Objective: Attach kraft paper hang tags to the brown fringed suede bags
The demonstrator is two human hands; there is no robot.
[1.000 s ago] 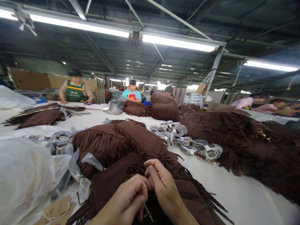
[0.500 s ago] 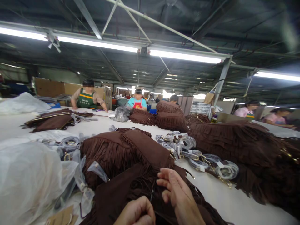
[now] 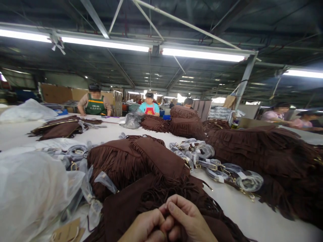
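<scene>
My left hand (image 3: 147, 224) and my right hand (image 3: 188, 216) meet low in the middle of the head view, their fingertips pinched together. Whatever lies between the fingers is too small or too hidden to make out. Just beneath and beyond them lies a dark brown fringed bag (image 3: 126, 205), its loose strands bunched near my fingers. Behind it, more brown fringed bags (image 3: 161, 158) are piled up, one with a smooth flap on top.
Wrapped straps with gold clips (image 3: 222, 171) lie to the right, beside a large heap of fringed bags (image 3: 252, 151). At left are a white plastic bag (image 3: 32, 191) and cardboard tags (image 3: 67, 231). Co-workers stand across the white table (image 3: 111, 130).
My right hand has come down and left to meet my left hand. Its fingers, spread before, are now curled into a pinch. The camera view has shifted slightly.
</scene>
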